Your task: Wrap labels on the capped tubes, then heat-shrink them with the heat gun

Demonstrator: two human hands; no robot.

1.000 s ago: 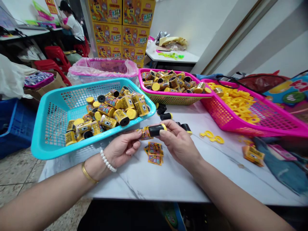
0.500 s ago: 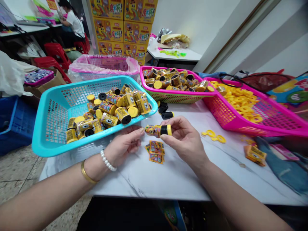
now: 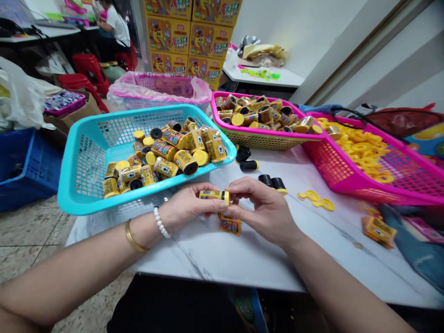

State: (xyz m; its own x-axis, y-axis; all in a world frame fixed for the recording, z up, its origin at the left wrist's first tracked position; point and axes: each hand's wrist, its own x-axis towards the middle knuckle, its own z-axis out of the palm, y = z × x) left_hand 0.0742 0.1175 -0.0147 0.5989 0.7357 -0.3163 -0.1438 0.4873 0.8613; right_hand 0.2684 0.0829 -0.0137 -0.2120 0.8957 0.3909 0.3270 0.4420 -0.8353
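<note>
You're at a white marble-topped bench [image 3: 194, 259] in a workroom, with a stack of yellow printed cartons [image 3: 189, 41] beyond it and a person in a white shirt [image 3: 114, 27] seated at a desk far left.

Your left hand [image 3: 189, 206] is clenched on a yellow-labelled tube [image 3: 212, 196], pinching it between thumb and fingers. The tube lies roughly level above the bench, just past the near-right rim of a turquoise basket [image 3: 79, 203], with its yellow end pointing right. Your right hand [image 3: 263, 210] curls in against that end, but you can't tell whether its grip is closed on the tube. Printed labels [image 3: 229, 225] lie on the bench just below your hands.

The turquoise basket holds a heap of similar tubes [image 3: 183, 155]. Farther back sits a pink-rimmed basket [image 3: 222, 108] of more tubes, and to the right a magenta basket [image 3: 364, 189] holds yellow rings [image 3: 364, 150]. Black-capped tubes [image 3: 274, 183] lie loose on the bench just beyond your right hand.
</note>
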